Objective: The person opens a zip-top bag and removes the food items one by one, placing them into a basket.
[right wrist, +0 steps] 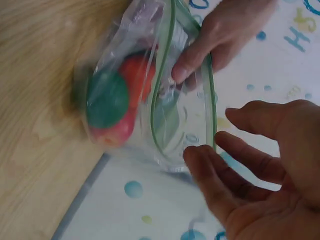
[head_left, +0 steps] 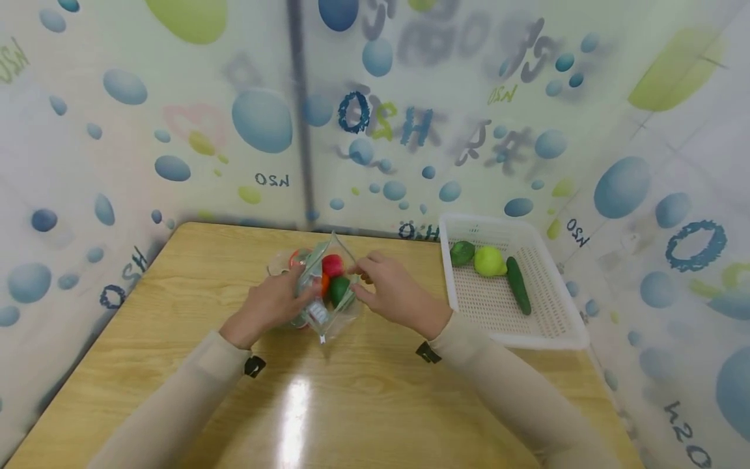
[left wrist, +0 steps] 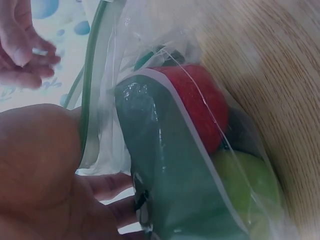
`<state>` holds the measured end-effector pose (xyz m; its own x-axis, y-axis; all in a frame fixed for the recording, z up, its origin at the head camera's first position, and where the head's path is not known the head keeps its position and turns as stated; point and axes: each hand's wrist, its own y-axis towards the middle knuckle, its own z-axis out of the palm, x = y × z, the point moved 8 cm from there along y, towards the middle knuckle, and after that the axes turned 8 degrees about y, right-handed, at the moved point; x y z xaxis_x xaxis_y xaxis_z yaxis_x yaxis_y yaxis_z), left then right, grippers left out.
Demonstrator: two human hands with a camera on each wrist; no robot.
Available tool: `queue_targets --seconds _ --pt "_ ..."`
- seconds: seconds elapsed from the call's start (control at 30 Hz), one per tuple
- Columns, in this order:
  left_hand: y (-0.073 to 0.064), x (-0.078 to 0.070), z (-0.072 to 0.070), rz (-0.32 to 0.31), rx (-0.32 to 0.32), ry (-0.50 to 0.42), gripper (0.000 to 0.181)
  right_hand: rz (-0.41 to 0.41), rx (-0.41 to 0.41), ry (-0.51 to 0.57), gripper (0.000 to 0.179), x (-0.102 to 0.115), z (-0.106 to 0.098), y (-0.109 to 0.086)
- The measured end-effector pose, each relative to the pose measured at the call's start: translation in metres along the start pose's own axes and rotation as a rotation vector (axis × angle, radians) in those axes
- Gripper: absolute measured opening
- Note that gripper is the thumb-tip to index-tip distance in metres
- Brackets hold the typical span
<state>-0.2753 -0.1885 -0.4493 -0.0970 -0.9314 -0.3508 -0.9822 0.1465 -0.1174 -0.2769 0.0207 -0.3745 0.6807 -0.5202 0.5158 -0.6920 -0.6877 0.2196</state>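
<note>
A clear zip bag with a green-edged mouth lies on the table, its mouth spread apart. Inside are a red round fruit, a dark green round piece and an orange-red piece partly hidden behind the left hand. The left wrist view also shows a light green round piece through the plastic. My left hand holds the near-left side of the bag, thumb inside the mouth and fingers outside. My right hand is at the bag's right edge, fingers spread and loosely bent, fingertips at the rim; contact is unclear.
A white perforated basket stands at the right of the wooden table. In it lie a green pepper-like piece, a yellow-green pear-shaped fruit and a cucumber. Patterned curtains enclose the table's back and sides.
</note>
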Motion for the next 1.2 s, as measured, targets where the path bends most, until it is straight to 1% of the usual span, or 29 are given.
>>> queue_targets --seconds 0.07,0.13,0.23,0.3,0.37,0.43,0.53,0.6,0.73,0.8,0.9,1.03,1.2 --pt "0.0 -0.001 0.0 0.0 -0.005 0.01 0.08 -0.078 0.022 -0.008 0.028 0.009 0.011 0.005" --pt "0.0 -0.002 0.0 0.001 -0.01 0.021 0.079 -0.143 0.051 -0.039 0.03 0.014 0.023 0.011" --pt "0.0 -0.004 0.001 0.001 -0.013 0.026 0.076 -0.181 0.103 -0.134 0.035 0.012 0.043 0.019" --pt "0.0 -0.005 0.002 0.002 -0.014 0.025 0.076 -0.163 0.136 -0.218 0.038 0.006 0.054 0.024" --pt "-0.001 -0.006 0.003 0.009 -0.012 0.022 0.075 -0.112 0.169 -0.281 0.043 -0.003 0.064 0.027" --pt "-0.001 -0.007 0.003 0.022 -0.015 0.022 0.075 -0.051 0.194 -0.314 0.049 -0.012 0.072 0.03" --pt "-0.002 -0.01 0.002 0.05 -0.023 0.02 0.074 0.023 0.206 -0.322 0.059 -0.021 0.08 0.034" --pt "-0.002 -0.011 0.0 0.064 -0.031 0.023 0.074 0.037 0.2 -0.344 0.066 -0.023 0.083 0.037" --pt "-0.003 -0.012 -0.001 0.072 -0.037 0.031 0.073 0.034 0.193 -0.41 0.078 -0.026 0.091 0.043" --pt "-0.003 -0.011 -0.002 0.07 -0.037 0.033 0.073 0.046 0.194 -0.407 0.084 -0.028 0.096 0.046" --pt "-0.004 -0.011 -0.001 0.075 -0.036 0.033 0.072 0.079 0.189 -0.352 0.087 -0.033 0.102 0.051" --pt "-0.004 -0.011 0.0 0.082 -0.04 0.035 0.069 0.129 0.184 -0.267 0.084 -0.039 0.108 0.054" --pt "-0.003 -0.011 0.001 0.087 -0.058 0.045 0.061 0.177 0.203 -0.17 0.086 -0.044 0.109 0.056"
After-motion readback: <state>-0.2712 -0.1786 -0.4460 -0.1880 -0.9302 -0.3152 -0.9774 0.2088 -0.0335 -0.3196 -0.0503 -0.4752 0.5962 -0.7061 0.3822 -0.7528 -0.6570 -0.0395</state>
